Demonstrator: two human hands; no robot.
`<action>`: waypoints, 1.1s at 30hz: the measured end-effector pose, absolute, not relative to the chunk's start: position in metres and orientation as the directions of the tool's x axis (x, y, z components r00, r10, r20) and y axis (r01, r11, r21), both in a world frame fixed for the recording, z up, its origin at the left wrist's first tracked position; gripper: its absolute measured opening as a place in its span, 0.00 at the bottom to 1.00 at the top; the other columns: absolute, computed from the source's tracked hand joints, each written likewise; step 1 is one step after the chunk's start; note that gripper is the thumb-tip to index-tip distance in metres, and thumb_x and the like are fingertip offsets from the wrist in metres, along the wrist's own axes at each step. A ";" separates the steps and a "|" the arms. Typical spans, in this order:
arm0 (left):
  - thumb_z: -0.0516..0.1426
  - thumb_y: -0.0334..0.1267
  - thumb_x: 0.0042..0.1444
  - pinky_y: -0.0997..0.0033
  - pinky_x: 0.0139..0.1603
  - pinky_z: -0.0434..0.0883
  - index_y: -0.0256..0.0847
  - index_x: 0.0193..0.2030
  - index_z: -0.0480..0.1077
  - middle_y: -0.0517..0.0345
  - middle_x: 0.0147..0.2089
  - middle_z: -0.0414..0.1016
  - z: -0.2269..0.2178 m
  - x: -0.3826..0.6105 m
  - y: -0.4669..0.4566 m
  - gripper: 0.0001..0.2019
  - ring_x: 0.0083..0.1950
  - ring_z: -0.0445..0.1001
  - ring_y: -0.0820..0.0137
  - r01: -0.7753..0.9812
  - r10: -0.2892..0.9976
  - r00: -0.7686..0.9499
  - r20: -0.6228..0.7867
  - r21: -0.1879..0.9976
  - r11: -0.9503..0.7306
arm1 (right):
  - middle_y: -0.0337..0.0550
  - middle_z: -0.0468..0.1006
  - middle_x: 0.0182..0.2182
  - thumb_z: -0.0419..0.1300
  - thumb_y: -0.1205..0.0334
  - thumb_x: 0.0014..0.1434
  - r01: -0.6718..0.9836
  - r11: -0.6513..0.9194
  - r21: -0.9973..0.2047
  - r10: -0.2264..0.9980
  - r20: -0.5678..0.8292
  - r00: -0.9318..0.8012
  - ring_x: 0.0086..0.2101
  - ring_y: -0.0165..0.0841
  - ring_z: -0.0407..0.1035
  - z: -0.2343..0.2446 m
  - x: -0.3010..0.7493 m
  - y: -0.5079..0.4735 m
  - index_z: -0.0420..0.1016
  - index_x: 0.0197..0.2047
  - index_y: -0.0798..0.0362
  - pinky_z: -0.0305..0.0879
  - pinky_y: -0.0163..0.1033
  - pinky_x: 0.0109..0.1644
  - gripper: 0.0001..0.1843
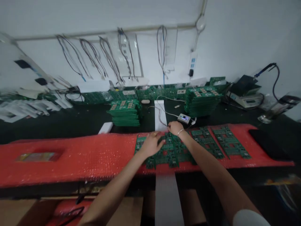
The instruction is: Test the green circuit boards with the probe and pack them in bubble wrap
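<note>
My left hand [152, 142] lies flat with fingers spread on a green circuit board panel [168, 151] that rests on red bubble wrap [94, 155]. My right hand [175, 127] sits at the panel's far edge, fingers curled round thin wires [161, 117] that run to a small grey tester with a lit blue display [183, 118]. Two more green panels [217, 141] lie to the right on the same red sheet.
Two stacks of green boards [124, 113] [201, 100] stand on the dark bench behind. Cables hang on the white wall [94, 56]. A small meter box [246, 99] sits at the far right, white parts [28, 108] lie at the left, a cardboard box [21, 212] below.
</note>
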State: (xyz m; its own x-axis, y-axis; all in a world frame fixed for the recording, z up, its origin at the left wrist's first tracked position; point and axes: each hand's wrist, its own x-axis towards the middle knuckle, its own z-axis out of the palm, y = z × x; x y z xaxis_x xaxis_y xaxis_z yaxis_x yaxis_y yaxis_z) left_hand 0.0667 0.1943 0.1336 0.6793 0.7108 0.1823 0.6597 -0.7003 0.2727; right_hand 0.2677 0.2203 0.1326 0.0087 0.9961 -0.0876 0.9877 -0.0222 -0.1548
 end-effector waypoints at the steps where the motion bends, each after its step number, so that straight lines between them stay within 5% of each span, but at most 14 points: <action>1: 0.53 0.42 0.66 0.54 0.63 0.68 0.38 0.57 0.72 0.45 0.60 0.73 0.132 0.068 0.194 0.17 0.61 0.71 0.56 0.652 0.705 0.685 0.185 0.276 -0.706 | 0.60 0.80 0.47 0.59 0.59 0.63 0.989 -0.029 -0.143 0.994 -0.113 0.012 0.49 0.45 0.75 0.135 0.263 0.235 0.80 0.48 0.59 0.69 0.43 0.48 0.16; 5: 0.54 0.40 0.64 0.54 0.63 0.68 0.37 0.57 0.72 0.42 0.62 0.70 0.131 0.072 0.213 0.17 0.62 0.71 0.55 0.658 0.716 0.655 0.244 0.283 -0.698 | 0.63 0.81 0.43 0.62 0.72 0.56 0.988 0.007 -0.153 0.995 -0.098 -0.023 0.44 0.43 0.78 0.143 0.257 0.265 0.81 0.44 0.63 0.69 0.38 0.44 0.12; 9: 0.60 0.33 0.56 0.62 0.57 0.74 0.39 0.70 0.57 0.40 0.72 0.55 0.143 0.099 0.256 0.34 0.59 0.74 0.59 0.648 0.728 0.606 0.320 0.333 -0.685 | 0.52 0.83 0.41 0.56 0.71 0.62 0.958 0.156 -0.240 0.987 0.007 -0.159 0.41 0.34 0.77 0.164 0.272 0.247 0.76 0.51 0.59 0.67 0.34 0.44 0.15; 11: 0.59 0.32 0.56 0.66 0.51 0.75 0.43 0.65 0.66 0.46 0.66 0.67 0.150 0.116 0.278 0.28 0.51 0.79 0.63 0.654 0.749 0.589 0.305 0.365 -0.663 | 0.44 0.82 0.36 0.55 0.67 0.64 0.898 0.275 -0.344 0.960 0.138 -0.242 0.36 0.31 0.75 0.179 0.287 0.230 0.73 0.52 0.56 0.66 0.33 0.41 0.14; 14: 0.54 0.31 0.60 0.66 0.49 0.74 0.39 0.46 0.77 0.47 0.44 0.80 0.159 0.129 0.306 0.12 0.44 0.80 0.62 0.719 0.818 0.490 0.302 0.390 -0.575 | 0.39 0.78 0.31 0.55 0.61 0.64 0.813 0.375 -0.445 0.891 0.415 -0.183 0.29 0.30 0.71 0.203 0.324 0.205 0.71 0.52 0.55 0.65 0.33 0.37 0.14; 17: 0.52 0.32 0.61 0.62 0.50 0.74 0.36 0.43 0.78 0.42 0.43 0.80 0.168 0.123 0.320 0.12 0.46 0.79 0.58 0.768 0.856 0.387 0.343 0.394 -0.505 | 0.43 0.78 0.35 0.53 0.60 0.65 0.855 0.318 -0.410 0.807 0.590 -0.017 0.31 0.32 0.69 0.222 0.374 0.189 0.73 0.45 0.54 0.65 0.36 0.40 0.11; 21: 0.54 0.34 0.60 0.62 0.50 0.73 0.38 0.41 0.77 0.43 0.43 0.80 0.186 0.125 0.311 0.10 0.48 0.78 0.57 0.768 0.848 0.355 0.394 0.395 -0.505 | 0.52 0.78 0.41 0.51 0.61 0.66 0.927 0.122 -0.355 0.739 0.656 0.154 0.42 0.41 0.70 0.230 0.417 0.175 0.75 0.42 0.55 0.64 0.46 0.51 0.13; 24: 0.54 0.37 0.62 0.69 0.38 0.73 0.38 0.38 0.75 0.51 0.33 0.79 0.203 0.154 0.288 0.09 0.36 0.78 0.65 0.559 0.845 0.338 0.414 0.634 -0.535 | 0.60 0.73 0.50 0.52 0.55 0.66 0.937 -0.071 -0.343 0.592 0.742 0.316 0.53 0.49 0.64 0.225 0.410 0.158 0.76 0.47 0.56 0.59 0.57 0.57 0.16; 28: 0.60 0.47 0.60 0.76 0.24 0.67 0.37 0.32 0.72 0.58 0.25 0.75 0.219 0.210 0.243 0.14 0.21 0.70 0.75 0.035 0.806 0.513 0.295 0.931 -0.363 | 0.50 0.76 0.40 0.57 0.43 0.63 0.853 0.223 -0.472 0.812 0.574 0.106 0.37 0.35 0.69 0.215 0.384 0.134 0.78 0.40 0.55 0.67 0.41 0.43 0.22; 33: 0.61 0.48 0.60 0.78 0.21 0.66 0.36 0.38 0.73 0.59 0.27 0.74 0.218 0.270 0.193 0.14 0.22 0.70 0.77 -0.187 0.737 0.627 0.252 0.967 -0.171 | 0.35 0.70 0.20 0.56 0.38 0.61 0.537 0.239 -0.809 0.970 0.223 -0.095 0.20 0.25 0.61 0.203 0.400 0.111 0.74 0.29 0.54 0.58 0.31 0.25 0.26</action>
